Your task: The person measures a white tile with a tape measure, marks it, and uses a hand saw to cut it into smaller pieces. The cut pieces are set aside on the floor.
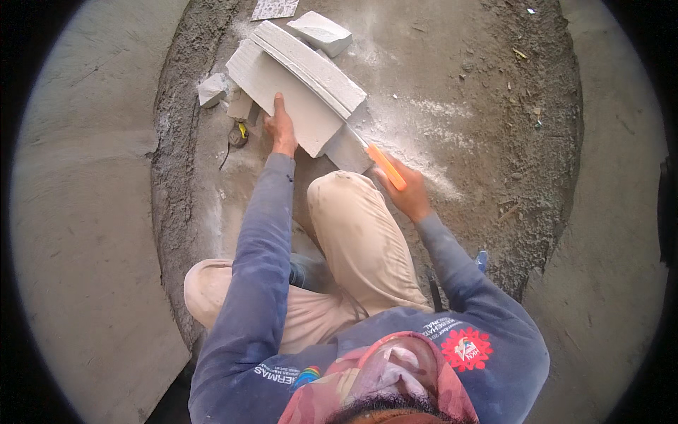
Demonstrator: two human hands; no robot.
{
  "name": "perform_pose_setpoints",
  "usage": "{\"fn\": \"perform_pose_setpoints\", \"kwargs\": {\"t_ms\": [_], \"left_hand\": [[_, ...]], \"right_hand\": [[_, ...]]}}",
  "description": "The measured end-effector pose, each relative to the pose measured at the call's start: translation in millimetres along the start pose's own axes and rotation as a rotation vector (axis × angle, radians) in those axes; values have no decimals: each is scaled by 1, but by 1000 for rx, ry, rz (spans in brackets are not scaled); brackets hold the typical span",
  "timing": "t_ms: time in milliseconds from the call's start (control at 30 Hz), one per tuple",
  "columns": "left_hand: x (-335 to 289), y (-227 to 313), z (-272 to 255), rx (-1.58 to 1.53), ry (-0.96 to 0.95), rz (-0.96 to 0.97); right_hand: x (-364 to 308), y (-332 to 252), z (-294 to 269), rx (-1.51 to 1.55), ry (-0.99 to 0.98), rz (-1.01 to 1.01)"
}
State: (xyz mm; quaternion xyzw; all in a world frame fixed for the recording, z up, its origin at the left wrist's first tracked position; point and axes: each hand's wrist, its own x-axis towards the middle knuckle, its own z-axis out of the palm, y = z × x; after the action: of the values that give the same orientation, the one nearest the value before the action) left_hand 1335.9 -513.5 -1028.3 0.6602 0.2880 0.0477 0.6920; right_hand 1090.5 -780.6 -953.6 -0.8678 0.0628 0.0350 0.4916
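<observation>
at right corner of white block [289, 106], with orange-handled tool [385, 167] clasped in right hand [412, 189] and near edge gripped by left hand [282, 133]: stroke lightly, straight.

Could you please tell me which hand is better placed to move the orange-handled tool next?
Probably the right hand: it holds the orange handle, while the left hand touches the pale block.

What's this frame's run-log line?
left hand: on pale block; right hand: gripping orange-handled tool; tape measure: left of left hand
</observation>
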Motion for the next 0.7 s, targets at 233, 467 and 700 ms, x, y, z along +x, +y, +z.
{"fn": "perform_pose_setpoints", "kwargs": {"t_ms": [233, 467, 700], "left_hand": [[-3, 2, -14, 2, -31, -1], [12, -6, -10, -57, -78, -39], [3, -1, -3, -24, -36, -53]], "right_hand": [[-80, 13, -34, -45, 5, -102], [32, -17, 12, -2, -6, -12], [-87, 23, -38, -14, 38, -100]]}}
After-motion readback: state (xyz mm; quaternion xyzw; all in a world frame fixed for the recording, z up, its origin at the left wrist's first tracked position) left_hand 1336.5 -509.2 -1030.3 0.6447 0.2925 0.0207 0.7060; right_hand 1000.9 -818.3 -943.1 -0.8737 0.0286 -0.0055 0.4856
